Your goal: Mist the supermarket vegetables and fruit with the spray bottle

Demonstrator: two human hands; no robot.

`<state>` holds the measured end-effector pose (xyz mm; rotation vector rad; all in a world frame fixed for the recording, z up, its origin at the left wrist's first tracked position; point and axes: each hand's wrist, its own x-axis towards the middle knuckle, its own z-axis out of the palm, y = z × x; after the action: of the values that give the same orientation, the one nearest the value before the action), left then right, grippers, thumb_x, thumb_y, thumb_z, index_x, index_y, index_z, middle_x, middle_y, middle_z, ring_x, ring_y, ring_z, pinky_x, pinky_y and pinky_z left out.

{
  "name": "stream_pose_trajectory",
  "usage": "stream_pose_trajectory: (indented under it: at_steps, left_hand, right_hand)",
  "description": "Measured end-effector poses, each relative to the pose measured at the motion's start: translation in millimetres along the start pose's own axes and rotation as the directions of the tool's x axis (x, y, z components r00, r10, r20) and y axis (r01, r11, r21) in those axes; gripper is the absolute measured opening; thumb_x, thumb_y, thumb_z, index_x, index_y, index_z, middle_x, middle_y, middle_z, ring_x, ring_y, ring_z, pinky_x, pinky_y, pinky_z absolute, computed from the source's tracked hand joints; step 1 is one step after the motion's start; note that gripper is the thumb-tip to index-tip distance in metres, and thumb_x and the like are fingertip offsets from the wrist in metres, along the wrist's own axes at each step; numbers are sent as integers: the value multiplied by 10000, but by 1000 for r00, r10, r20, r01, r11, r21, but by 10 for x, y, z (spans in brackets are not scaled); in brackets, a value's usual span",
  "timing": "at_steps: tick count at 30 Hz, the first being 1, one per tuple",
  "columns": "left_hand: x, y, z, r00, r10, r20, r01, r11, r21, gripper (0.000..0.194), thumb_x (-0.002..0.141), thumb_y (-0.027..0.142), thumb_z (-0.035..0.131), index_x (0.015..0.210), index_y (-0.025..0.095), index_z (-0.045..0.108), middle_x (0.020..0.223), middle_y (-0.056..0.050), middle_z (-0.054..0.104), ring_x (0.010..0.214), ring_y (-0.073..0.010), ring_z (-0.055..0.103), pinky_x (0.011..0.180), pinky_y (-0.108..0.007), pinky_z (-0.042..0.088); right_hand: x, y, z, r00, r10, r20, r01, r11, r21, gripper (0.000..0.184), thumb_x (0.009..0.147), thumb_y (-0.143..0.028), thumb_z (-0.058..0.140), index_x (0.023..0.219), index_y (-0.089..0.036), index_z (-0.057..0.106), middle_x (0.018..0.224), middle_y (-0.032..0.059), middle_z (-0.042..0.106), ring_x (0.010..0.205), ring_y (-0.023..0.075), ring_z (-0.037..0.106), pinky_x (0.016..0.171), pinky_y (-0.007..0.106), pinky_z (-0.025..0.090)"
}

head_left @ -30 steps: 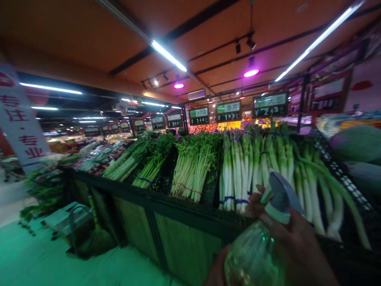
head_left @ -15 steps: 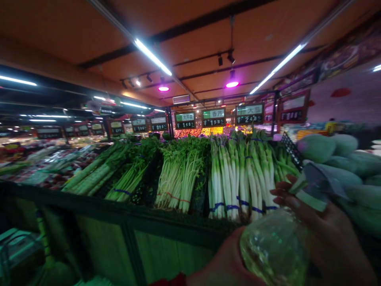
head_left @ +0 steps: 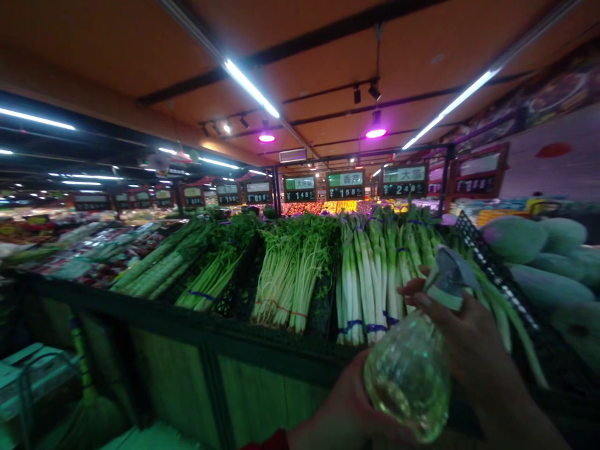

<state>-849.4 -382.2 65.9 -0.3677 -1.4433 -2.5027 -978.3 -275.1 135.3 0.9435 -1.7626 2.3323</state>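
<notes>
Clear plastic bag at near right, short of bundled green onions, long axis running near to far. Left hand cups its left side; right hand, nearer its far end, grasps a grey-and-white flap.

And there's the dark-edged display stand, sloping away beyond the right hand's fingers: black crates on it, white-stemmed leeks just past the fingers, leafy celery to their left, green bunches, long thick stalks and wrapped produce farther left.
</notes>
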Motion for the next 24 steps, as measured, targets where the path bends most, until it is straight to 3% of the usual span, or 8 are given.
stream_pose_trajectory:
  at_steps: [4, 6, 10, 12, 16, 20, 24]
  left_hand:
    - [-116, 17, -99, 984, -2, -180, 5, 1000, 18, 799, 377, 34, 906, 1136, 163, 691, 1012, -60, 762, 880, -158, 676, 854, -283, 507]
    - [-165, 51, -128, 968, -22, -248, 35, 998, 51, 809, 378, 52, 912, 1147, 161, 685, 973, -59, 752, 810, -136, 653, 789, -262, 504]
    - [-272, 111, -184, 970, 8, -241, 10, 997, 73, 711, 390, 61, 900, 1067, 181, 720, 866, -9, 726, 724, -99, 604, 739, -242, 486]
    - [-344, 112, -237, 961, 14, -275, 7, 997, 75, 710, 400, 57, 890, 1074, 188, 711, 853, 2, 714, 710, -94, 590, 751, -252, 481]
    - [-506, 50, -418, 914, 60, -400, -15, 993, 116, 827, 361, 93, 902, 1148, 157, 655, 962, -72, 720, 805, -170, 626, 724, -285, 486]
    - [-635, -3, -613, 874, 94, -478, -12, 985, 172, 744, 362, 148, 923, 1056, 177, 657, 833, -46, 708, 628, -126, 595, 508, -209, 414]
    - [-745, 74, -688, 839, 114, -532, -21, 984, 178, 781, 349, 187, 933, 1073, 172, 637, 853, -39, 684, 628, -106, 584, 476, -170, 390]
  right_hand:
    - [33, 31, 229, 998, -18, 60, 17, 999, 30, 498, 693, -487, 834, 1061, -194, 672, 827, 44, 721, 764, 256, 704, 681, 352, 527]
    - [43, 44, 348, 995, -35, 91, 30, 998, 54, 523, 672, -483, 842, 1061, -181, 664, 892, 67, 727, 819, 278, 707, 707, 368, 540]
    - [28, 63, 539, 981, -27, 193, 19, 999, 44, 531, 665, -469, 843, 1065, -169, 666, 980, 95, 731, 880, 286, 702, 773, 381, 545]
    - [1, 70, 616, 976, -9, 215, 5, 1000, 20, 530, 674, -477, 830, 1068, -160, 673, 905, 77, 724, 787, 261, 695, 696, 358, 539]
    - [-56, 75, 801, 975, -39, 217, 38, 999, 5, 489, 686, -461, 806, 1051, -165, 674, 878, 62, 719, 746, 248, 684, 651, 345, 528]
    - [-99, 91, 1027, 943, -83, 323, 75, 996, 37, 431, 678, -438, 804, 994, -182, 661, 931, 72, 721, 816, 262, 689, 734, 370, 546]
    - [-147, 117, 1230, 927, -58, 371, 39, 997, 59, 494, 702, -444, 787, 1081, -170, 630, 821, 34, 670, 699, 228, 662, 638, 344, 520]
